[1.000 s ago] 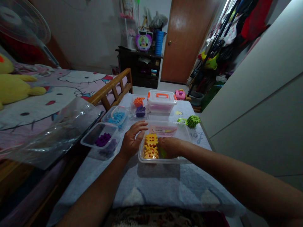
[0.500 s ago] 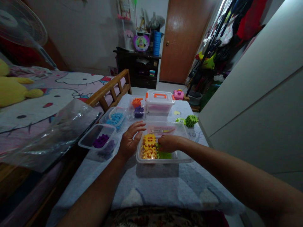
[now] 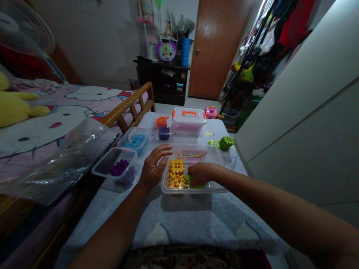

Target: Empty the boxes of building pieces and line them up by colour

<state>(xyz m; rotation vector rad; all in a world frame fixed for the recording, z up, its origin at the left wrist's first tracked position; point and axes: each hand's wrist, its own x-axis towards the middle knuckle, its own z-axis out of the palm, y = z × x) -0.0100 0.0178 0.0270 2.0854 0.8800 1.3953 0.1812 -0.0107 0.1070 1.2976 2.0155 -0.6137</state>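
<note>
A clear plastic container (image 3: 193, 190) stands on the cloth-covered table before me. Inside it, yellow interlocking blocks (image 3: 177, 181) fill the left end, with lime-green interlocking blocks (image 3: 196, 182) beside them. My right hand (image 3: 199, 174) reaches over the right side into the container, its fingers closed and pointing down on a green block; the fingertips are partly hidden. At the container's left rim is my left hand (image 3: 155, 164), fingers curved and apart, holding nothing.
To the left stand tubs with purple blocks (image 3: 119, 168) and blue blocks (image 3: 135, 141). Behind are a tray of orange blocks (image 3: 162, 121) and dark purple ones, plus a lidded box (image 3: 188, 125). Green blocks (image 3: 226, 143) lie at the right edge. A bed rail (image 3: 131, 102) borders the left.
My right hand has dipped slightly lower among the green blocks. My left hand stays at the container's left rim.
</note>
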